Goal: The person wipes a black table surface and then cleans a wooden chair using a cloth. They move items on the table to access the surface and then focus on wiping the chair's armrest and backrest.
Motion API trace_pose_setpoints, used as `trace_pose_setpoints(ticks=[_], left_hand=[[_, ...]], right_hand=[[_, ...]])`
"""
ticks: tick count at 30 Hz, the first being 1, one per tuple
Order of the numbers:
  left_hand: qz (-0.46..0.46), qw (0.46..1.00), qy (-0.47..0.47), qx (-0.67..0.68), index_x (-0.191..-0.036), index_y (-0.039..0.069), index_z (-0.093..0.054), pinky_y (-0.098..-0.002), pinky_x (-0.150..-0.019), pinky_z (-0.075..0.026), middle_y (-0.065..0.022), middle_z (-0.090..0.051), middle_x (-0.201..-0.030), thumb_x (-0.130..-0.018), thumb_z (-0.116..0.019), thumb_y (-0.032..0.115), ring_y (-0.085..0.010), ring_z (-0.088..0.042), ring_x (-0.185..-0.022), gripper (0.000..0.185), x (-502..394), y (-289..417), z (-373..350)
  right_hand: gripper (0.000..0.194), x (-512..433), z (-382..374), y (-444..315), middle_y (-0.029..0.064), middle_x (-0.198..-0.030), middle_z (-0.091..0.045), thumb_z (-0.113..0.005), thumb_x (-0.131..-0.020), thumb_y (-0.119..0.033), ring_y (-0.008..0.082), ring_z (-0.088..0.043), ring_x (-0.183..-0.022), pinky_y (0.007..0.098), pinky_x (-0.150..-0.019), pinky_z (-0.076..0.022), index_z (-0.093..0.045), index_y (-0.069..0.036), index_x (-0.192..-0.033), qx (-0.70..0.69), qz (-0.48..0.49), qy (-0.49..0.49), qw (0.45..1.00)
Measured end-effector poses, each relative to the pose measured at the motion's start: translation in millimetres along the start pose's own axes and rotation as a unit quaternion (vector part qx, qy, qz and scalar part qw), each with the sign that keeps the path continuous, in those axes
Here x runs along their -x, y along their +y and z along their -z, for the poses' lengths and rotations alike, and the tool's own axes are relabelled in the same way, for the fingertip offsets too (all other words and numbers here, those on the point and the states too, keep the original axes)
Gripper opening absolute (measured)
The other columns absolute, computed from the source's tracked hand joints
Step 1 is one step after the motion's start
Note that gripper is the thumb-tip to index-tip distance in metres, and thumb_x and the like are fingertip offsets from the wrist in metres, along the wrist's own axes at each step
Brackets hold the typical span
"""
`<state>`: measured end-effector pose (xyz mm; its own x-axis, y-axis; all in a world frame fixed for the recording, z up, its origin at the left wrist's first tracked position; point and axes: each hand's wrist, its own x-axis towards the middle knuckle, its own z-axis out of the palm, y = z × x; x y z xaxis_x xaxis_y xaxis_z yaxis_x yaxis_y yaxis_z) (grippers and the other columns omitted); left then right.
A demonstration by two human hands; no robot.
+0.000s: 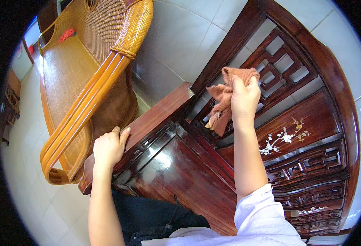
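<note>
My right hand [245, 95] grips a crumpled orange-brown cloth [222, 95] in front of the carved lattice [286, 67] in the back of a dark polished wooden bench. Whether the cloth touches the lattice I cannot tell. My left hand [109, 147] rests on the bench's flat wooden armrest [159, 113], fingers curled over its far edge and thumb on top. Below the armrest lies the glossy bench seat [180, 166]. Pale inlaid blossom branches [283, 136] decorate a panel of the backrest, partly behind my right forearm.
A rattan seat [72, 64] with a curved, glossy arm [85, 107] stands close beside the armrest at the left, a red item [66, 35] on it. Pale tiles [180, 33] cover the surface behind the bench. Dark wooden furniture [11, 104] stands at the far left.
</note>
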<state>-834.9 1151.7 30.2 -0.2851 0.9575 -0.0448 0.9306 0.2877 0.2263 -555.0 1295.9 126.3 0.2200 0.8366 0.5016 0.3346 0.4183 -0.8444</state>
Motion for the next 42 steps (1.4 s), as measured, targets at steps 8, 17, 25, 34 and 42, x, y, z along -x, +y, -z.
trace_pose_setpoints(ticks=[8, 17, 25, 34, 42], left_hand=[[-0.006, 1.000, 0.007, -0.007, -0.091, 0.004, -0.063, -0.0485, -0.070, -0.051, -0.0232, -0.066, -0.077, -0.096, -0.038, 0.053, -0.0384, -0.066, -0.076, 0.056, -0.1, 1.7, 0.5], [0.009, 1.000, 0.008, -0.009, -0.090, 0.004, -0.063, -0.0488, -0.069, -0.051, -0.0231, -0.066, -0.075, -0.095, -0.040, 0.052, -0.0384, -0.066, -0.075, 0.054, 2.8, -1.6, 0.9], [0.005, 1.000, 0.008, -0.005, -0.089, 0.004, -0.062, -0.0491, -0.070, -0.051, -0.0235, -0.065, -0.075, -0.095, -0.040, 0.052, -0.0387, -0.066, -0.075, 0.054, 0.3, 4.9, 1.2], [0.017, 1.000, -0.008, 0.011, -0.093, 0.005, -0.063, -0.0515, -0.073, -0.049, -0.0251, -0.065, -0.081, -0.096, -0.038, 0.052, -0.0416, -0.064, -0.081, 0.053, -1.2, 3.9, 4.4], [0.006, 1.000, -0.007, 0.000, -0.093, 0.004, -0.063, -0.0506, -0.071, -0.050, -0.0250, -0.065, -0.078, -0.096, -0.039, 0.052, -0.0409, -0.064, -0.078, 0.053, 1.5, 2.2, 2.7]], right_hand=[[0.022, -19.4, 5.4, -20.9, 0.0186, -0.074, -0.066, -0.058, -0.084, -0.016, 0.0287, -0.067, -0.069, 0.0383, -0.068, -0.0513, -0.053, 0.005, -0.089, 0.060, 0.062, 0.045, 0.995], [0.027, -24.6, 26.5, -61.2, 0.0236, -0.084, -0.067, -0.054, -0.084, -0.024, 0.0416, -0.066, -0.077, 0.0498, -0.071, -0.0524, -0.058, 0.001, -0.091, 0.425, 0.183, 0.035, 0.886], [0.032, -51.3, 33.5, -90.1, 0.0267, -0.084, -0.066, -0.047, -0.081, -0.022, 0.0421, -0.066, -0.082, 0.0491, -0.080, -0.0514, -0.065, 0.004, -0.087, 0.594, 0.150, -0.066, 0.787], [0.024, -28.8, 66.3, -77.7, 0.0195, -0.086, -0.066, -0.051, -0.085, -0.021, 0.0375, -0.067, -0.072, 0.0466, -0.065, -0.0555, -0.059, -0.001, -0.095, 0.608, 0.237, -0.028, 0.757], [0.031, 2.3, 85.8, -60.8, 0.0196, -0.090, -0.066, -0.054, -0.084, -0.023, 0.0386, -0.067, -0.070, 0.0471, -0.063, -0.0553, -0.058, -0.001, -0.105, 0.625, 0.190, -0.053, 0.756]])
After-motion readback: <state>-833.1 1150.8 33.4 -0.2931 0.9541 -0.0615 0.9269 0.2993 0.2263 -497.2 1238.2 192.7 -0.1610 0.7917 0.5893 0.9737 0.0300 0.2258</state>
